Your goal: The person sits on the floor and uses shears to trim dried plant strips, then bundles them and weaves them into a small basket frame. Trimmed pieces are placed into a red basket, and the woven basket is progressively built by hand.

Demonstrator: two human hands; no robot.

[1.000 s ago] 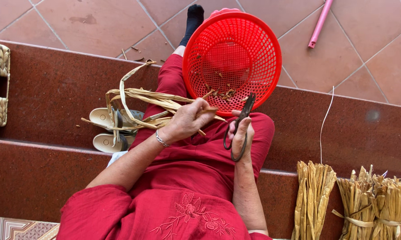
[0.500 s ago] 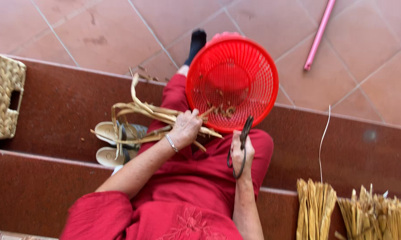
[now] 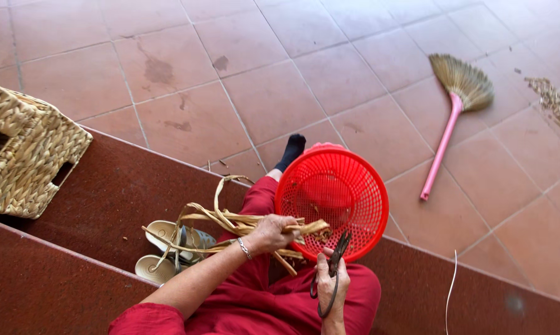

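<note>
With her left hand gripping the dried reed strips over the red basket, her right hand clasping scissors should snip close, ends dropping inside.

Terracotta tile floor, dark red steps, daylight.
</note>
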